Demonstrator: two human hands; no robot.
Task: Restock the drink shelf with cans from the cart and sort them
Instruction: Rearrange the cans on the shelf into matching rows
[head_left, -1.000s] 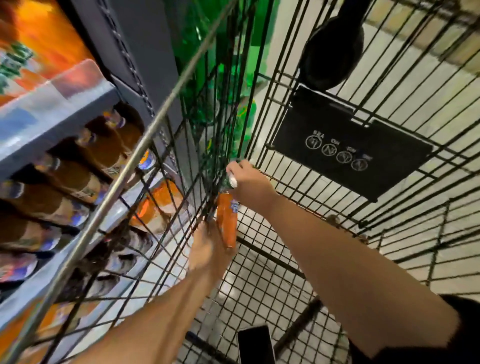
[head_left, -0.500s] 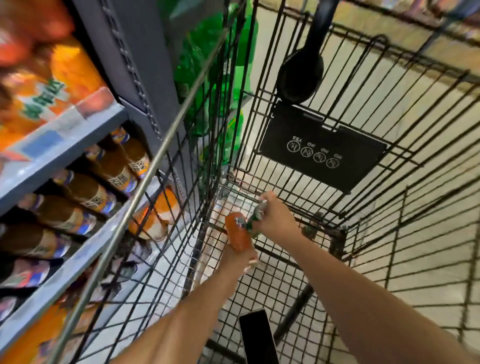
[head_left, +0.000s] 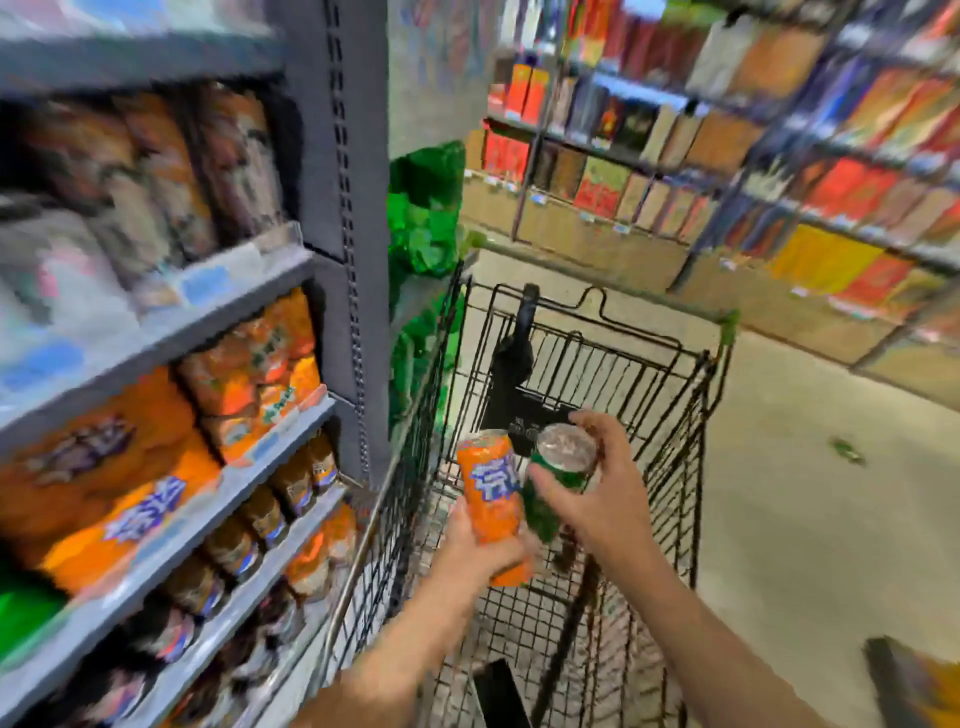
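Holding one can in each hand, the person stands over the cart (head_left: 696, 395), beside the drink shelf (head_left: 260, 467). The left hand (head_left: 480, 553) wraps around the low end of the orange can (head_left: 491, 493). The right hand (head_left: 602, 499) curls around the green can (head_left: 553, 483), thumb across its side. Both cans are up above the cart, touching or nearly so.

I think they are full and a bit heavy, hard and smooth, maybe slippery. Holding around the middle seems safest.

The orange can is tall and thin with blue and white writing. The green can shows its shiny silver top.
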